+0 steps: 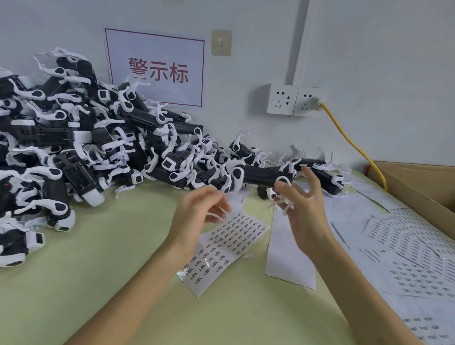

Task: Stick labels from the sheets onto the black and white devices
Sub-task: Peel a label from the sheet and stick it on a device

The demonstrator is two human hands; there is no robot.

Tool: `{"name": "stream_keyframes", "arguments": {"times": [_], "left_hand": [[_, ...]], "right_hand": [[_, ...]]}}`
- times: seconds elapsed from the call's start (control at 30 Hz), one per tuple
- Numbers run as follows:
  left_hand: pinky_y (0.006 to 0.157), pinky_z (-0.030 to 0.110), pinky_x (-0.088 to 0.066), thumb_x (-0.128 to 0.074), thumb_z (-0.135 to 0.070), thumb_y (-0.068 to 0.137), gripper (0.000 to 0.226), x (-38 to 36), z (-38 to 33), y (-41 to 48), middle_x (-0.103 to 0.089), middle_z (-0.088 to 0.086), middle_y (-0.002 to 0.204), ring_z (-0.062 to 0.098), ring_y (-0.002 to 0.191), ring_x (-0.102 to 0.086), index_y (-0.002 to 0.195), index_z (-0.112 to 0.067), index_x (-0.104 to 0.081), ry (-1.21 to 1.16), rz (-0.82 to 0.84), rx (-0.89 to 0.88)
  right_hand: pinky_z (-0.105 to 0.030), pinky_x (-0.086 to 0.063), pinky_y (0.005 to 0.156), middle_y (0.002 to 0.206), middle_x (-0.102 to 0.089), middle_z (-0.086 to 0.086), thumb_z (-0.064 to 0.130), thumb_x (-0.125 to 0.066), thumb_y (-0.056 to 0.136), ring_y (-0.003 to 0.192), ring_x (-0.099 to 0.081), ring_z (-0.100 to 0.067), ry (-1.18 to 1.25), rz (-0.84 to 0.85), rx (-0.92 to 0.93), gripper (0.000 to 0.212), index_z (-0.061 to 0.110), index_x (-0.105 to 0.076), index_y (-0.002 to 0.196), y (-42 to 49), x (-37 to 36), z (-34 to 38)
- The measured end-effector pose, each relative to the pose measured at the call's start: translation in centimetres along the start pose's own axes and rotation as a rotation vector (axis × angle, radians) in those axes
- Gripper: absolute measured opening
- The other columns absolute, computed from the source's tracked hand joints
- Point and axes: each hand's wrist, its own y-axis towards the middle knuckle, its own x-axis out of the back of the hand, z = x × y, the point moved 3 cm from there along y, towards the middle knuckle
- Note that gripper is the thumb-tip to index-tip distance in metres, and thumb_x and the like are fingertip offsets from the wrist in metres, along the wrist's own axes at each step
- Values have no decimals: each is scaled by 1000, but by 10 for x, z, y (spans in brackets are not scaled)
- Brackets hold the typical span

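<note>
A large heap of black and white devices (64, 142) covers the left and back of the green table. One long black device (257, 177) with white ends is at the heap's right edge. My right hand (306, 213) is beside it with fingers spread; the thumb touches the device's white end, and white clip parts show in front of the palm. My left hand (197, 218) hovers over a label sheet (225, 248) with curled fingers, pinching a small white label. More label sheets (412, 250) lie to the right.
An open cardboard box (426, 188) stands at the right edge. A yellow cable (354, 144) runs from wall sockets (293, 99) down behind the box. A blank white backing sheet (288, 257) lies under my right wrist. A sign with red characters (155, 68) hangs on the wall.
</note>
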Motion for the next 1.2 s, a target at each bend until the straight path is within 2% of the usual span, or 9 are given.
{"name": "stream_keyframes", "arguments": {"times": [0.1,0.17,0.3,0.43,0.57,0.7,0.77,1.0,1.2], "left_hand": [[80,23,-48,-66,-35,86,13,9,-6,-1,-73,-11,91,5,87,-65,90,-23,-70,175,-207,-242],[91,23,-47,-69,-43,85,24,9,-6,1,-70,-20,109,2,105,-64,107,-33,-68,296,-139,-277],[92,32,-56,-71,-41,84,42,-8,5,1,-76,1,115,17,105,-73,124,-27,-65,159,280,23],[78,27,-55,-66,-46,94,32,-13,10,-3,-78,8,96,22,92,-75,113,-21,-71,148,328,126],[77,29,-45,-59,-54,97,42,-13,13,-4,-78,7,99,18,93,-72,112,-18,-72,37,248,247],[71,25,-56,-62,-53,87,52,-10,13,-1,-75,12,118,19,105,-72,123,-15,-69,-265,170,302],[65,33,-60,-65,-47,89,45,-9,14,0,-74,13,118,21,104,-74,116,-12,-75,-474,199,374],[71,47,-62,-80,-27,81,59,-13,14,-1,-72,23,114,33,99,-73,127,1,-56,-532,314,297],[99,57,-52,-81,-20,79,63,-13,16,-1,-62,35,127,37,108,-67,129,8,-55,-359,240,218]], "right_hand": [[-35,-49,89,100,-68,-1,19,-87,60,81,-68,-14,4,114,9,91,30,-48,142,0,2,6],[-40,-50,98,113,-69,-5,27,-83,56,99,-71,-19,-67,233,11,89,30,-52,139,-2,-2,5],[-58,-46,109,134,-61,-22,26,-80,61,122,-62,-37,-168,464,-19,80,34,-56,137,-9,-14,-5],[-48,-49,105,133,-64,-9,36,-82,65,127,-60,-28,-250,477,-36,73,37,-59,134,-15,-16,-5],[-19,-46,89,120,-70,9,39,-75,77,116,-64,-6,-335,292,105,53,28,-63,127,-12,-15,1],[-25,-47,76,96,-68,-4,15,-69,95,86,-62,-16,-172,53,197,8,16,-69,102,-4,2,13],[-25,-45,69,82,-63,-5,9,-65,96,71,-56,-15,-120,25,196,11,16,-69,90,-2,6,16],[-17,-46,66,71,-64,5,11,-66,88,66,-56,-9,-241,514,141,7,8,-66,82,-19,-19,10],[-19,-50,79,78,-66,6,21,-69,90,77,-62,-8,-276,525,184,16,5,-66,86,-26,-24,13]]}}
